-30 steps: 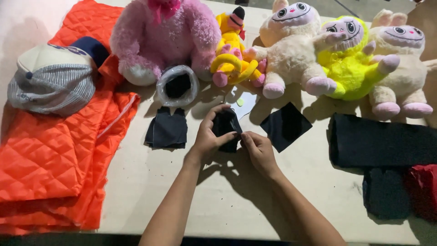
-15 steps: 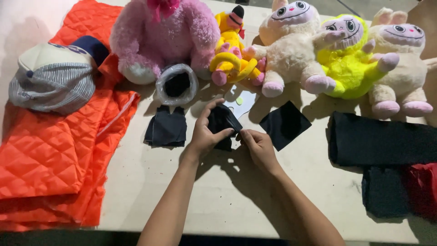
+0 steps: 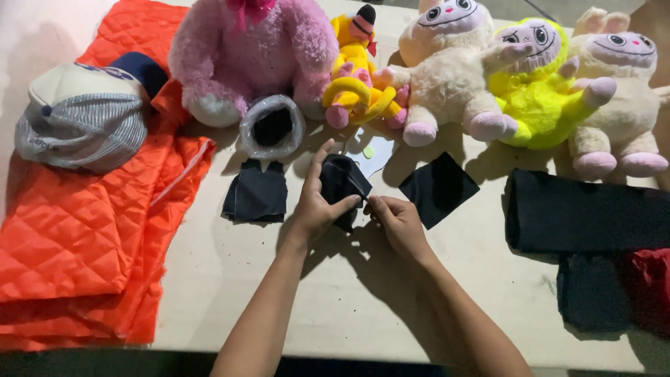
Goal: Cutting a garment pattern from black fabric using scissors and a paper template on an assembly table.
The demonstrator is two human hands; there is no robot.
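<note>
A small black fabric piece (image 3: 342,180) lies on the pale table (image 3: 349,293) in front of the plush toys. My left hand (image 3: 315,202) presses on it, thumb and fingers pinching its right edge. My right hand (image 3: 394,218) pinches the same edge from the right, fingers closed on the cloth. Another folded black piece (image 3: 256,194) lies just left of my left hand. A black square of cloth (image 3: 438,187) lies to the right of my right hand.
A pink plush (image 3: 255,52), a small yellow plush (image 3: 359,77), two cream plushes (image 3: 450,63) and a yellow-green one (image 3: 534,87) line the back. Orange quilted fabric (image 3: 91,223) with a striped cap (image 3: 80,119) fills the left. Dark cloth (image 3: 586,213) and red cloth (image 3: 652,279) lie right.
The black piece has been shifted slightly up and left, and both hands have re-gripped it at its right edge. Nothing else on the table has moved.
</note>
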